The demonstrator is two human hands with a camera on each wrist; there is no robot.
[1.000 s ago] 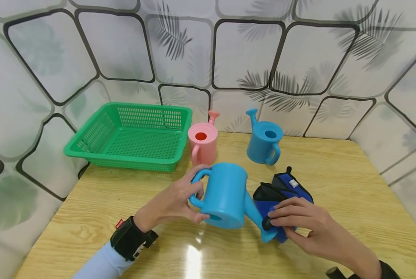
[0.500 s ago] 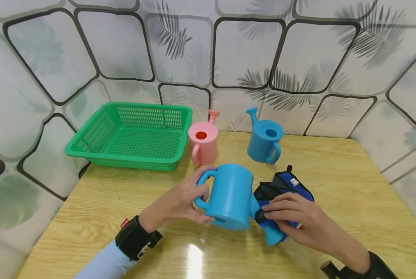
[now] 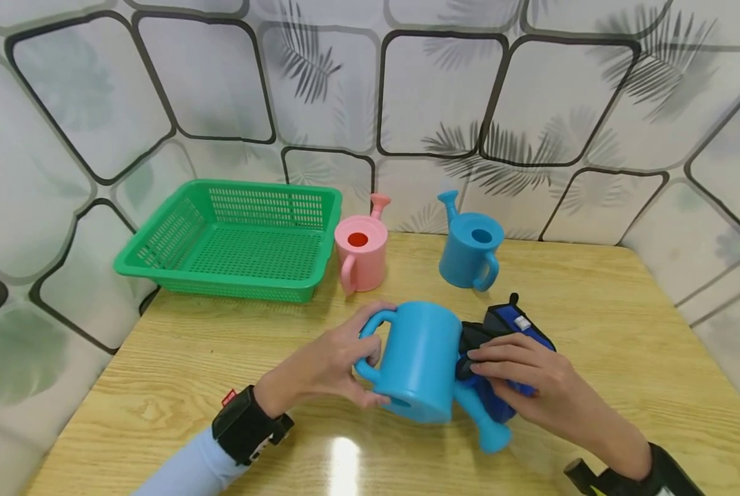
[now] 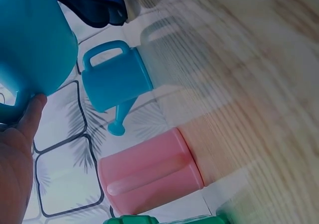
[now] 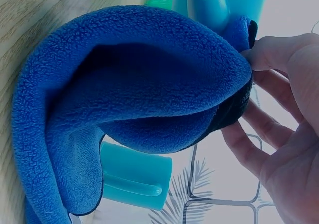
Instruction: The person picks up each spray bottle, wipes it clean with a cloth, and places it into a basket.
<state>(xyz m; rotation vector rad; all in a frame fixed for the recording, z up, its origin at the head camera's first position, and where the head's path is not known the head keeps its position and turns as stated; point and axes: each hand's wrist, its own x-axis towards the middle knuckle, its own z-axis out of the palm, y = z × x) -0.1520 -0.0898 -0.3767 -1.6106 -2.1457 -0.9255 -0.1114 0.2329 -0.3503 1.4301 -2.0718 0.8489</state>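
From my remote station I report as follows. The left hand (image 3: 333, 358) has its fingers curled round the handle (image 3: 376, 318) of a light blue watering can (image 3: 422, 358); the grip is closed up on it. The can is held at the near middle of the table (image 3: 630, 324), between the two hands, tipped so that its spout (image 3: 478, 410) slants down toward the near right.

The right hand (image 3: 534, 375), just right of the can, pinches a blue and black cloth (image 5: 149, 99) between thumb and fingers, the other fingers partly bent. I find the cloth folded loosely, its fleecy blue side showing in the right wrist view. It lies close against the can's right side; whether they touch, I cannot tell.

At the far left I note a green basket (image 3: 240, 286). A pink watering can (image 3: 371, 265) stands upright just right of it. Farther right, a second blue watering can (image 3: 463, 258) stands upright, apart from the pink one.
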